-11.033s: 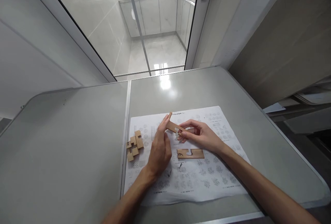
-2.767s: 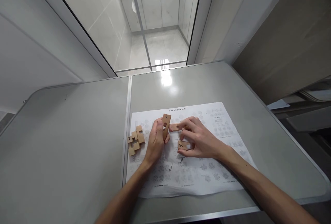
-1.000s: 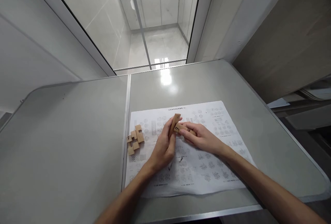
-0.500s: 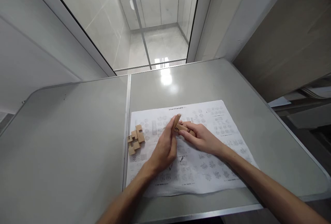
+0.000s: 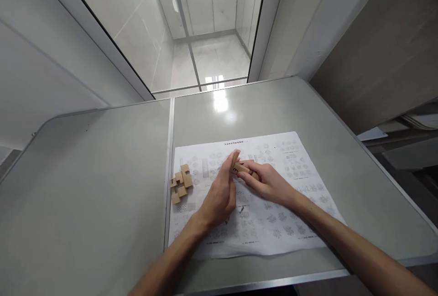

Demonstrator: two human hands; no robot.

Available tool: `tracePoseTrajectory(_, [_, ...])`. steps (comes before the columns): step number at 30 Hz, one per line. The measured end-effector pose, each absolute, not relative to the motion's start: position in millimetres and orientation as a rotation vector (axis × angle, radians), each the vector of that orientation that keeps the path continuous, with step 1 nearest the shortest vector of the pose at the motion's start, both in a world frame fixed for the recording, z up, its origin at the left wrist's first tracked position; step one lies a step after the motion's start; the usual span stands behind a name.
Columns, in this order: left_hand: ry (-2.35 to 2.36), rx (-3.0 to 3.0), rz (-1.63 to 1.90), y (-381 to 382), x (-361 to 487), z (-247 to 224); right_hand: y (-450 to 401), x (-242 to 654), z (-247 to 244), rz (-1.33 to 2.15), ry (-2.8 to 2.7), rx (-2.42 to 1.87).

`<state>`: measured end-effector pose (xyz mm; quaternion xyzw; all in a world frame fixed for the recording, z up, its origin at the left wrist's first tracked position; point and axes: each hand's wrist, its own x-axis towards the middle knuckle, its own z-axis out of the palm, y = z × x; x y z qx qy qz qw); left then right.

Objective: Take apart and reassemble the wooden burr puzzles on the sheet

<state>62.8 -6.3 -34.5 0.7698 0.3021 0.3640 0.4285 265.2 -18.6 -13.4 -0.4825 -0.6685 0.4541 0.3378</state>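
Over the middle of a printed sheet (image 5: 260, 236), both my hands meet around notched wooden puzzle pieces. My left hand (image 5: 221, 193) is closed on one upright wooden puzzle piece (image 5: 236, 155), whose tip sticks out above the fingers. My right hand (image 5: 265, 181) pinches a second wooden puzzle piece (image 5: 241, 168), marked with a black number, against the first. More wood shows under the right fingers, partly hidden. Left of my hands, several loose wooden puzzle pieces (image 5: 183, 183) lie clustered at the sheet's left edge, one bearing a "3".
The grey table (image 5: 102, 186) has a metal seam (image 5: 170, 122) running just left of the sheet. Beyond its far edge stands a framed glass door (image 5: 212, 54). Papers (image 5: 374, 134) lie on a shelf at the right, past the table's edge.
My hands and the pieces in them hold nearly the same pose. The whole view has shifted very slightly; the loose pieces lie as before.
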Motion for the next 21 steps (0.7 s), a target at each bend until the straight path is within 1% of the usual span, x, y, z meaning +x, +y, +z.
tracePoseTrajectory(21, [0.745,1.935,0.882,-8.4,66.9,-27.5,-19.3,266.7,-16.3,1.190,-1.750,-1.259])
